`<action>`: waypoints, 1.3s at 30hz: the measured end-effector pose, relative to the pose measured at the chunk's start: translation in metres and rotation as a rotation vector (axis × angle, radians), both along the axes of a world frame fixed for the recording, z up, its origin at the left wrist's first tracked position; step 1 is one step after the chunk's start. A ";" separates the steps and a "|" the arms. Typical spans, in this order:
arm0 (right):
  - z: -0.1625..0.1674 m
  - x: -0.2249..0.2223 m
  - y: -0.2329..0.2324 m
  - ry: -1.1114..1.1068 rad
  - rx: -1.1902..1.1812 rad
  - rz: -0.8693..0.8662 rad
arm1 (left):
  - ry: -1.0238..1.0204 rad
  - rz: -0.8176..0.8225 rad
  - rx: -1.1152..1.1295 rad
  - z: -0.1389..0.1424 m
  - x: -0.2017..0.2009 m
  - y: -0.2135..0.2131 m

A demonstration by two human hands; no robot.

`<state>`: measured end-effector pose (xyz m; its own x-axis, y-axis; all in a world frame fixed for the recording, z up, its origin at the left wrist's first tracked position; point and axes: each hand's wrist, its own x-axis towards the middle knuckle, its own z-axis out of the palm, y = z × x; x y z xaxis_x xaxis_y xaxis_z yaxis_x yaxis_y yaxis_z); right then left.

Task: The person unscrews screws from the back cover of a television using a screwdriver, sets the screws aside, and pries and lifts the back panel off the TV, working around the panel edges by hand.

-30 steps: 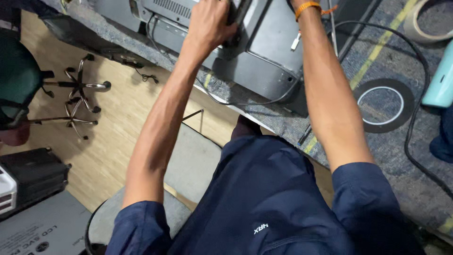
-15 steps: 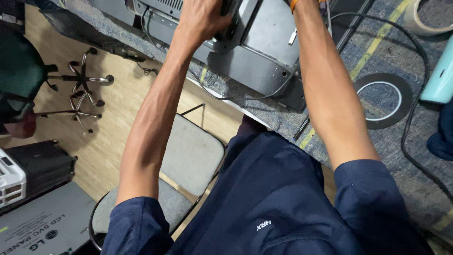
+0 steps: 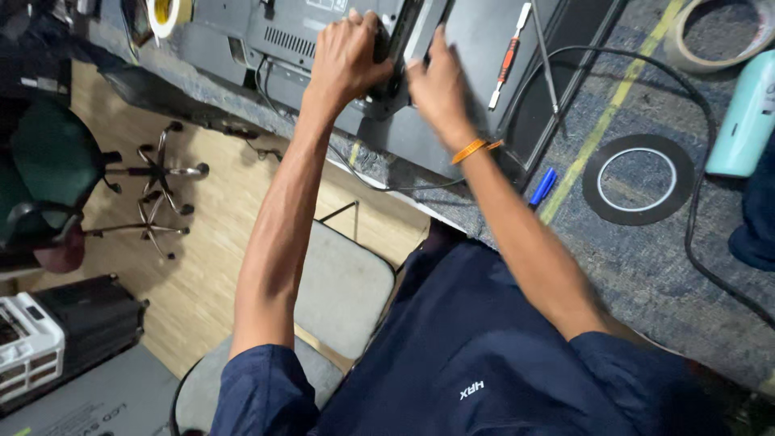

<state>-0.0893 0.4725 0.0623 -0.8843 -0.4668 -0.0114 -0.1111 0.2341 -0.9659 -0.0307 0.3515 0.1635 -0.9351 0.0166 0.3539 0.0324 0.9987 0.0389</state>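
A large grey flat device (image 3: 476, 48), like the back of a monitor, lies on the workbench. A dark bracket (image 3: 401, 48) sticks up from its middle. My left hand (image 3: 349, 58) is closed around the left side of this bracket. My right hand (image 3: 437, 89), with an orange band at the wrist, presses against the bracket's right side, fingers together. Thin cables (image 3: 371, 173) hang from the device's near edge.
A red-handled screwdriver (image 3: 507, 55), a blue pen (image 3: 542, 186), a black tape ring (image 3: 638, 178), a beige tape roll (image 3: 714, 32), a teal bottle (image 3: 743, 113) and a black cable (image 3: 701, 218) lie on the grey mat. A green swivel chair (image 3: 56, 169) stands left.
The view has tilted so both hands now show in full. My right hand has come down from the top edge onto the bracket beside my left hand.
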 end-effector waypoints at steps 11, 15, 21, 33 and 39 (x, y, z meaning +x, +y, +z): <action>0.015 -0.004 -0.029 -0.668 -0.583 -0.317 | -0.149 0.116 -0.024 0.013 -0.006 0.007; 0.030 -0.026 -0.016 -0.914 -0.638 -0.134 | -0.228 0.177 0.026 0.019 -0.008 0.008; 0.038 -0.045 -0.014 -0.872 -0.323 0.008 | -0.098 0.144 0.026 0.021 -0.006 0.008; 0.034 -0.069 0.014 -0.832 -0.342 0.340 | -0.132 0.159 0.050 0.023 0.000 0.017; 0.052 -0.072 0.027 -0.998 -0.468 0.435 | -0.174 0.181 0.046 0.023 0.000 0.019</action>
